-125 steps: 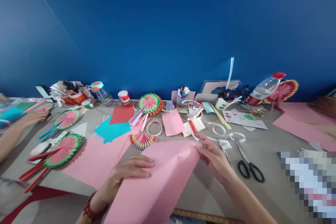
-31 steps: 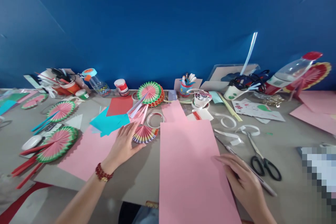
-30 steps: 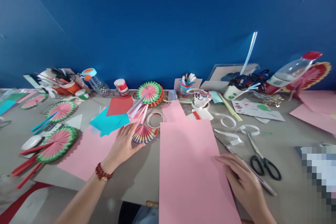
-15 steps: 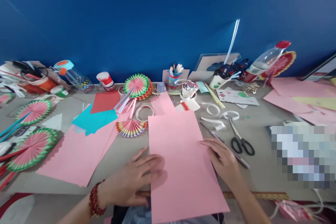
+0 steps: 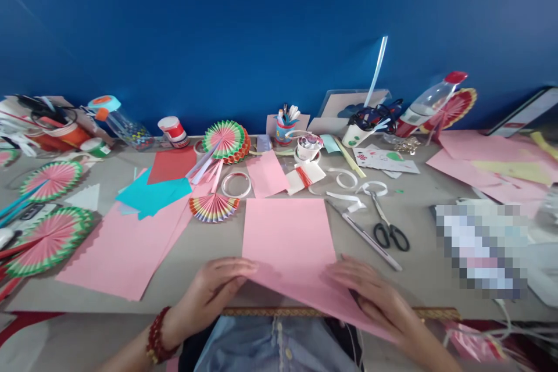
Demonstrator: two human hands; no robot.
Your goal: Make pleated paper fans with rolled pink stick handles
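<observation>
Left of the scissors (image 5: 387,223), the left hand (image 5: 211,290) and right hand (image 5: 377,293) pinch a pink sheet's (image 5: 285,232) sides, apparently positioning it, which calls for even edges.

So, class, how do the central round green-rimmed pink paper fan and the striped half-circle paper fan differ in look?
The round fan makes a full disc, the striped fan only half. The round fan is pink edged with green; the striped fan has multicoloured bands. Both are pleated paper.
</observation>
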